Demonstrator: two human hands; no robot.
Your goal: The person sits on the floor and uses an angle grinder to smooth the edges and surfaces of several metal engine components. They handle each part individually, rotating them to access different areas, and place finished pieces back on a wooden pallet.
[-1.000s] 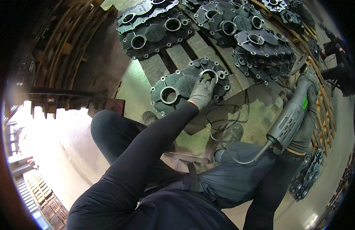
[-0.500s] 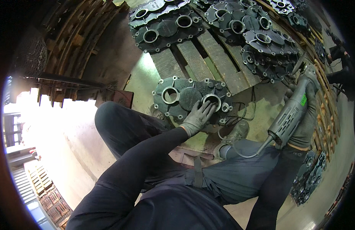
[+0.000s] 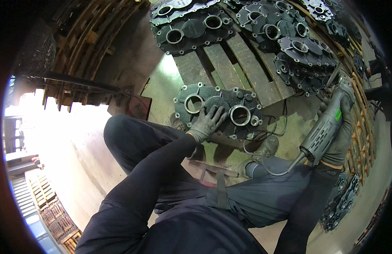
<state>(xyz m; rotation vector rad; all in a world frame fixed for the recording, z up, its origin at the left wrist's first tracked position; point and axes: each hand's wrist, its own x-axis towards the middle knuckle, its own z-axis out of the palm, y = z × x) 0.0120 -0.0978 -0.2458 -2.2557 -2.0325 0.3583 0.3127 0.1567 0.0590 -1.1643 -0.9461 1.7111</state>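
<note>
In front of me lies a dark cast metal cover (image 3: pixel 215 100) with two large round holes and bolt bosses along its rim. My left hand (image 3: pixel 207 123), in a grey glove, rests on its middle between the two holes, fingers spread. Off to the right, my gloved right hand (image 3: pixel 340 134) is wrapped round the body of a grey corded power tool (image 3: pixel 322 130), apart from the cover. It looks like an angle grinder, with its head pointing away from me; a thin edge shows at its far end.
A wooden pallet (image 3: pixel 249 66) ahead carries several stacked cast covers (image 3: pixel 193 28). The tool's cord (image 3: pixel 268 170) loops over the floor by my shoe (image 3: pixel 267 146). Stacked pallets (image 3: pixel 83 46) stand at the far left, and more covers (image 3: pixel 340 202) sit at the lower right.
My left hand has slid left across the cover, from the right-hand hole to its middle. My right hand still holds the power tool. The view has shifted slightly.
</note>
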